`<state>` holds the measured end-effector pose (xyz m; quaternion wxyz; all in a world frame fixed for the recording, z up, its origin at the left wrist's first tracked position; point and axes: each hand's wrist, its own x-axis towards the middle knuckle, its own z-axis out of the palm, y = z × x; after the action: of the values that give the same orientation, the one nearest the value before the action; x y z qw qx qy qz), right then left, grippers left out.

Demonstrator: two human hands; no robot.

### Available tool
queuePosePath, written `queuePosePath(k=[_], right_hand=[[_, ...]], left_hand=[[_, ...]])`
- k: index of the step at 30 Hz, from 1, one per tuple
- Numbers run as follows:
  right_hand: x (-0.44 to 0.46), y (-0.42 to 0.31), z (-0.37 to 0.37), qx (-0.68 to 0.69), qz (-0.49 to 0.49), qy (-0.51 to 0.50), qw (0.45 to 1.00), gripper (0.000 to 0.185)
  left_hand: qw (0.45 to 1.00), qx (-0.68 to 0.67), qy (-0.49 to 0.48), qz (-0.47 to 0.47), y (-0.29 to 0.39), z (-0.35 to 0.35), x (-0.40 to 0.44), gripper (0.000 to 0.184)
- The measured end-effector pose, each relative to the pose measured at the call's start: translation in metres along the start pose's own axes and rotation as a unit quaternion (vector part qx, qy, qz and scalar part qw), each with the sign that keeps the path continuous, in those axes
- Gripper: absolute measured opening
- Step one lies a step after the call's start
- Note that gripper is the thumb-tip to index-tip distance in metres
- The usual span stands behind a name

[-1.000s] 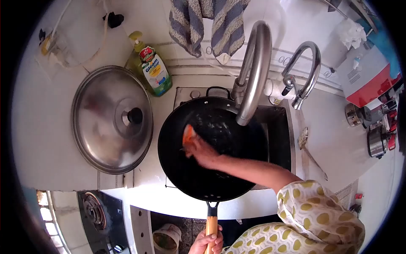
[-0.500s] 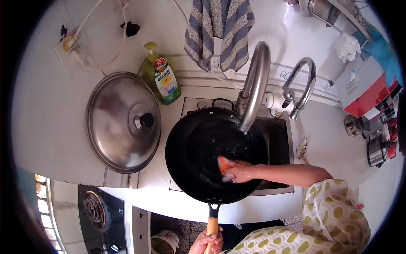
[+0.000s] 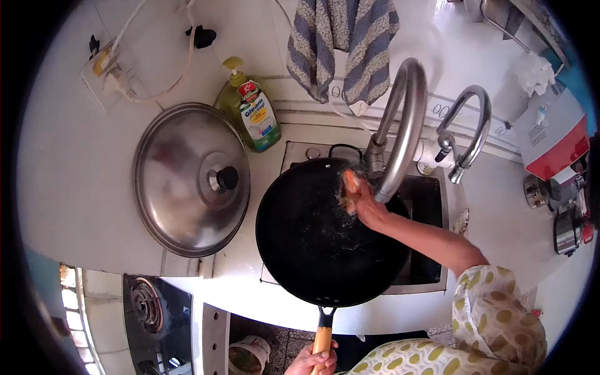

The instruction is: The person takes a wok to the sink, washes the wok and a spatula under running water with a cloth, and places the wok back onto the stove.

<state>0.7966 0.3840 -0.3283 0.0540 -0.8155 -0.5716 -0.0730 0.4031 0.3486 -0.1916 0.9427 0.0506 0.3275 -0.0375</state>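
A large black wok [image 3: 300, 244] rests over the sink, its inside wet. Below it, my left hand [image 3: 314, 361] is wrapped round the wok's wooden handle [image 3: 322, 339]. My right hand [image 3: 369, 209] is inside the wok near its far right wall, under the big curved faucet [image 3: 412, 119]. Its fingers are closed on an orange scrubber [image 3: 350, 181] with a pale, frayed edge, pressed against the wok's surface. Part of the scrubber is hidden by the fingers.
A steel lid [image 3: 181, 181] with a black knob leans at left, beside a green soap bottle [image 3: 257, 119]. A smaller tap [image 3: 478, 125] stands right of the faucet. A striped towel [image 3: 369, 50] hangs behind. A gas stove [image 3: 172, 325] is at lower left.
My right hand has moved the scrubber from the wok's middle up to its far right side, near the faucet. My left hand keeps its hold on the handle. The view has shifted slightly.
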Motion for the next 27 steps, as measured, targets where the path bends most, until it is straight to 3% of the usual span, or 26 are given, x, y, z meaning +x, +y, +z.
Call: queuePosePath(k=[1,2,3,4,6,7,9,10,12,14,15,16,17,18,19,20,21,23,24,26,27], right_hand=[[0.013,-0.008,-0.002,0.185,0.043,0.052,0.98,0.045],[0.031,-0.019,-0.006,0.362,0.086,0.101,0.923,0.043],[0.053,-0.035,0.002,0.564,0.16,0.143,0.797,0.043],[0.067,-0.048,0.008,0.567,0.164,0.14,0.795,0.043],[0.093,-0.072,0.018,0.353,0.145,0.22,0.898,0.029],[0.109,-0.086,0.032,0.653,0.178,0.22,0.702,0.027],[0.112,-0.116,0.007,0.42,0.169,0.23,0.861,0.023],[0.112,-0.126,-0.009,0.441,0.143,0.179,0.867,0.023],[0.11,-0.145,-0.007,0.487,0.12,0.117,0.857,0.019],[0.095,-0.165,-0.025,0.52,0.074,-0.016,0.851,0.022],[0.075,-0.18,-0.036,0.517,0.072,0.01,0.853,0.023],[0.058,-0.182,-0.047,0.512,0.006,0.009,0.859,0.02],[0.045,-0.178,-0.071,0.614,-0.028,-0.099,0.783,0.016],[0.03,-0.174,-0.081,0.596,-0.038,-0.177,0.782,0.011],[0.008,-0.172,-0.068,0.583,-0.12,-0.098,0.797,0.011],[-0.009,-0.161,-0.075,0.596,-0.163,-0.155,0.771,0.012],[-0.028,-0.15,-0.065,0.525,-0.194,-0.206,0.803,0.014],[-0.055,-0.112,-0.083,0.488,-0.256,-0.321,0.77,0.026],[-0.072,-0.093,-0.075,0.478,-0.284,-0.301,0.774,0.029],[-0.089,-0.045,-0.094,0.444,-0.209,-0.385,0.781,0.036],[-0.084,-0.027,-0.123,0.357,-0.162,-0.42,0.818,0.035]], left_hand=[[1.0,-0.001,0.005,0.002,0.001,0.004,-0.001,0.037],[1.0,0.015,0.016,0.009,0.003,0.013,-0.002,0.037],[0.999,0.031,0.027,0.015,0.004,0.017,-0.003,0.036],[0.998,0.042,0.041,0.013,0.004,0.014,-0.004,0.037],[0.998,0.042,0.041,0.004,0.002,0.005,-0.003,0.037],[0.998,0.043,0.035,-0.001,0.001,0.003,-0.002,0.037],[0.998,0.043,0.035,0.003,0.002,0.007,-0.003,0.036],[0.998,0.045,0.031,0.006,0.003,0.011,-0.003,0.036],[0.998,0.046,0.032,0.006,0.004,0.015,-0.004,0.036],[0.998,0.049,0.032,0.004,0.005,0.017,-0.005,0.036],[0.998,0.054,0.031,0.009,0.005,0.018,-0.005,0.036],[0.998,0.059,0.029,0.014,0.004,0.02,-0.005,0.035],[0.998,0.064,0.026,0.01,0.004,0.024,-0.004,0.035],[0.998,0.011,0.064,0.007,0.003,0.03,-0.002,0.035],[0.994,-0.042,0.102,0.004,0.002,0.038,-0.001,0.035],[0.986,-0.027,0.156,0.05,0.0,0.058,0.004,0.034],[0.981,-0.037,0.178,0.069,-0.007,0.036,0.014,0.031],[0.985,-0.066,0.152,0.049,-0.007,0.02,0.017,0.026],[0.985,-0.061,0.152,0.047,-0.007,0.022,0.017,0.026],[0.988,-0.011,0.142,0.056,-0.008,0.026,0.014,0.024],[0.988,-0.008,0.143,0.056,-0.008,0.031,0.012,0.024]])
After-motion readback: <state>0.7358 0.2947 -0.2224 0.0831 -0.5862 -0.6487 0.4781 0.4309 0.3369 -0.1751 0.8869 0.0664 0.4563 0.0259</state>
